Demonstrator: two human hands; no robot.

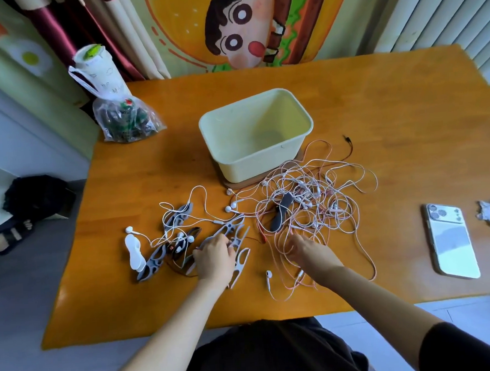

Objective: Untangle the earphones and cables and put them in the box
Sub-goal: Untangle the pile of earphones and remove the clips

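Cables [310, 199], pink and white earphone leads, lie in one tangle between one pale-yellow plastic box [236, 157] and the wooden counter's [376, 107] near edge. My left hand [215, 257] grips one grey plastic winder [232, 227]; whether my right hand [307, 250] pinches anything, I cannot tell.

The pale yellow box [248, 162] stands upright and open. A pink-white tangle of cables [305, 200] lies just before it. White earphones [228, 209] sprawl leftward.

Right fingers [295, 240] — tips beneath cables [304, 195]
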